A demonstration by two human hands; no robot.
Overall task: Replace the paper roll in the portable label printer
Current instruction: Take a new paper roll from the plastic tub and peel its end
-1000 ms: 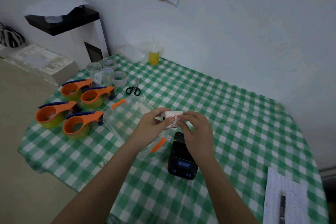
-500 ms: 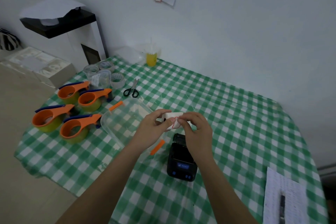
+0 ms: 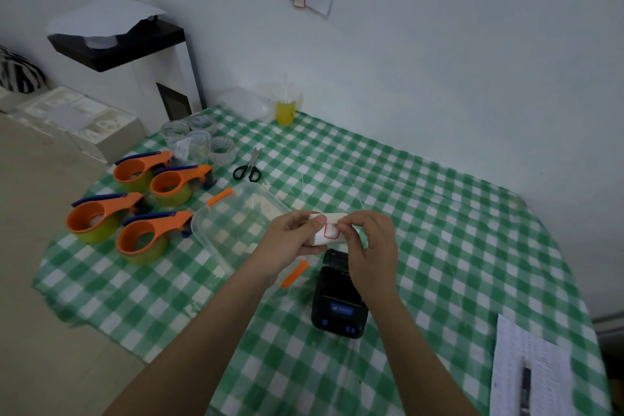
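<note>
A white paper roll [image 3: 327, 232] with a red-outlined label on it is held above the table between both hands. My left hand [image 3: 293, 243] grips its left end. My right hand [image 3: 369, 246] pinches the roll's right side, fingertips at the red-outlined label. Just below them the black portable label printer [image 3: 339, 297] lies on the green checked tablecloth [image 3: 439, 230] with its lid open at the far end. The inside of the printer's bay is partly hidden by my right hand.
A clear plastic box [image 3: 236, 230] with orange clips lies left of the hands. Several orange tape dispensers [image 3: 135, 209], tape rolls [image 3: 221, 149] and scissors [image 3: 248, 168] sit farther left. A yellow cup [image 3: 285, 111] stands by the wall. A paper sheet with a pen [image 3: 530, 378] lies at the lower right.
Both hands kept hold of the roll in the same spot over the printer. My right fingers shifted slightly on the label; the view tilted a little.
</note>
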